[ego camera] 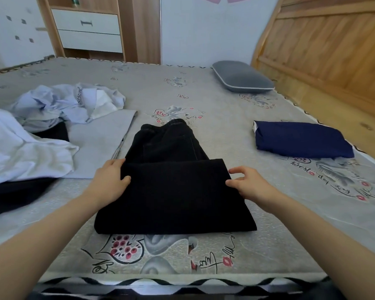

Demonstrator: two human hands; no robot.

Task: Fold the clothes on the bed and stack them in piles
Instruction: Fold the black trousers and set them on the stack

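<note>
Near the middle of the grey patterned bed sheet (204, 100) lies a pair of black trousers (173, 191), its lower half doubled back over the upper part so the elastic waistband points to the far side. At the fold's left edge the left hand (112, 180) grips the cloth — thumb on top, fingers tucked at the side. At the right edge the right hand (249, 182) pinches the corner of the folded layer with its thumb, the fingers curled loosely above it.

To the right, well apart, rests a folded navy blue garment (301, 139). On the left sits an unfolded heap — a crumpled pale blue shirt (69, 102), a white garment (20, 148) and dark cloth (15, 193) beneath it, beside a flat grey fabric piece (100, 144). Far right lies a grey pillow (243, 77) by the wooden headboard (325, 50).
</note>
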